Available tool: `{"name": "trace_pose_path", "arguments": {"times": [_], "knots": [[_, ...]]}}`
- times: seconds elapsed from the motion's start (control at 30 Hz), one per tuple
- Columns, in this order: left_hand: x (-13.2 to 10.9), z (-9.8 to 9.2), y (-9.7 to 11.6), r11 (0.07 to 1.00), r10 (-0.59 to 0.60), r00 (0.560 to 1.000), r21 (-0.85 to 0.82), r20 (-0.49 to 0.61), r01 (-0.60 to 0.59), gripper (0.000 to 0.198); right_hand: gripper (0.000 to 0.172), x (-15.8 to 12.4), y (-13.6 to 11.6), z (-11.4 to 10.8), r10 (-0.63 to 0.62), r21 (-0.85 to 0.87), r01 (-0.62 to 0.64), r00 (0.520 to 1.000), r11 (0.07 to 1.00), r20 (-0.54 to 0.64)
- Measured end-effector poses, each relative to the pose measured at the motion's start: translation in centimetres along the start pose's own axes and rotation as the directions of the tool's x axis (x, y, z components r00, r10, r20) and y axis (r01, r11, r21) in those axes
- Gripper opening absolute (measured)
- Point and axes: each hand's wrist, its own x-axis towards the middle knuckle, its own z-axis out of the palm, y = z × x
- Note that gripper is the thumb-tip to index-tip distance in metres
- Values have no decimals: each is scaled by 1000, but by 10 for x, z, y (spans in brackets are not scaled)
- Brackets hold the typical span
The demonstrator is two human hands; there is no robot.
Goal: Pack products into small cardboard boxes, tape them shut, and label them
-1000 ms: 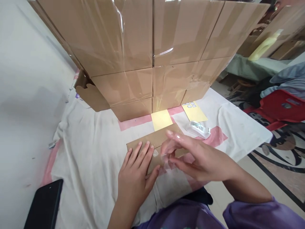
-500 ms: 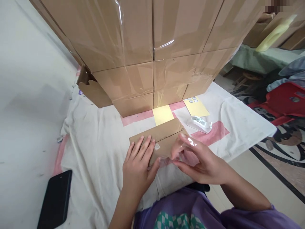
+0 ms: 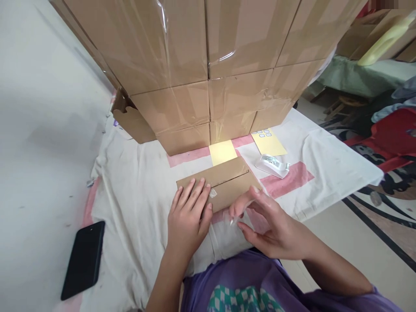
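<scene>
A flat brown cardboard box (image 3: 227, 175) lies at an angle on the cloth-covered table, with a slit along its top and a small piece of clear tape (image 3: 212, 193) near its middle. My left hand (image 3: 190, 212) rests flat on the box's left part, fingers spread. Beside the near right edge of the box, my right hand (image 3: 264, 221) is curled round a strip of clear film (image 3: 234, 219), which hangs between thumb and fingers. A white tape dispenser (image 3: 273, 166) sits just beyond the right hand.
Large taped cartons (image 3: 182, 104) are stacked at the back. Yellow sheets (image 3: 223, 152) lie in front of them. A black phone (image 3: 83, 260) is at the left by the wall. An open carton (image 3: 138, 125) stands at the back left, and a red chair (image 3: 394, 134) at the right.
The clear film has come away from the box's near edge and now hangs from my right hand. My left hand stays on the box. The camera view has shifted slightly.
</scene>
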Motion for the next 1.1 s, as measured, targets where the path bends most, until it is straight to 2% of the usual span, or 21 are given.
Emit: {"name": "trace_pose_path", "arguments": {"times": [0.1, 0.2, 0.27, 0.33, 0.43, 0.5, 0.63, 0.77, 0.97, 1.03, 1.1], "knots": [[-5, -1, 6, 1000, 23, 982, 19, -186, -20, 31, 97, -7, -3, 3, 75, 15, -74, 997, 997, -18], [-18, -2, 23, 1000, 22, 906, 11, -422, -19, 16, 94, -14, -6, 5, 122, 46, -120, 991, 992, -46], [-27, 1, 40, 998, -32, 886, -60, -462, 5, 29, 93, -17, -6, 7, 132, 48, -129, 989, 991, -68], [-34, 5, 57, 980, -135, 916, -190, -379, 65, 37, 94, -19, -6, 7, 133, 31, -131, 988, 991, -83], [-37, 14, 75, 903, -296, 937, -376, -187, 210, 22, 95, -20, -5, 7, 133, -7, -134, 988, 991, -84], [-37, 18, 80, 858, -343, 932, -442, -119, 260, 13, 94, -20, -4, 6, 133, -27, -136, 988, 990, -80], [-36, 21, 81, 786, -367, 930, -542, -19, 299, 16, 89, -14, -3, -5, 163, -66, -167, 985, 984, -62], [-37, 26, 85, 665, -440, 894, -638, 85, 388, 21, 81, 6, 0, -21, 165, -147, -163, 986, 976, 2], [-34, 42, 89, 550, -567, 811, -668, 142, 501, 27, 66, 51, 18, -35, 62, -252, -52, 998, 966, 31], [-32, 46, 90, 527, -593, 792, -673, 146, 519, 28, 59, 65, 26, -37, 73, -215, -58, 995, 975, 64], [-30, 49, 91, 499, -612, 774, -679, 165, 539, 30, 53, 76, 34, -38, 131, -135, -115, 984, 984, 117]]}}
